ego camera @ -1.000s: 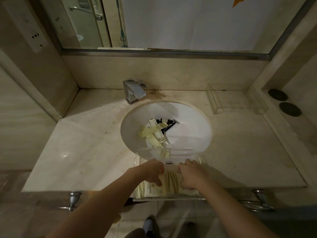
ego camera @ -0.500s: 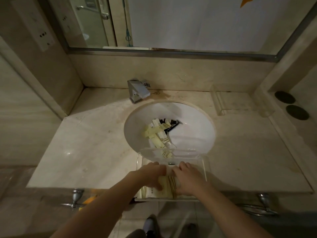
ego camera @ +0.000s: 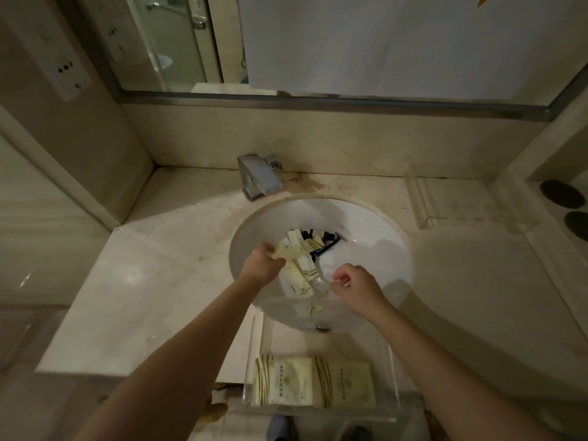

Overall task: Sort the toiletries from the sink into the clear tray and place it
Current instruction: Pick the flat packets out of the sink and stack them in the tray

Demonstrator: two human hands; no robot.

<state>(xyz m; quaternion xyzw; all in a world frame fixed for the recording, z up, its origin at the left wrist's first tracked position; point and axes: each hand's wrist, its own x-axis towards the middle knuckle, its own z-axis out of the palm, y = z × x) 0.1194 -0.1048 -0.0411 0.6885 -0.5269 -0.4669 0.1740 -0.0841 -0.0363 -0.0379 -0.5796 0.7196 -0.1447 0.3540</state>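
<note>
A round white sink (ego camera: 375, 230) holds several cream toiletry packets (ego camera: 304, 275) and a black item (ego camera: 327, 246). My left hand (ego camera: 262, 264) is inside the bowl, closed on one cream packet (ego camera: 286, 251). My right hand (ego camera: 358, 283) hovers over the bowl's near side with fingers curled; a small thing may be pinched in it, but I cannot tell. The clear tray (ego camera: 393, 377) sits at the counter's front edge, partly over the sink rim, with two cream striped packets (ego camera: 313, 381) lying flat in it.
A chrome faucet (ego camera: 259, 176) stands behind the sink. A second clear tray (ego camera: 423, 198) rests at the back right of the marble counter (ego camera: 143, 288). Two dark round discs (ego camera: 561, 194) lie on the right ledge. A mirror spans the back wall.
Both hands left the packets in the clear tray and moved forward into the sink. My left hand has taken hold of a cream packet there.
</note>
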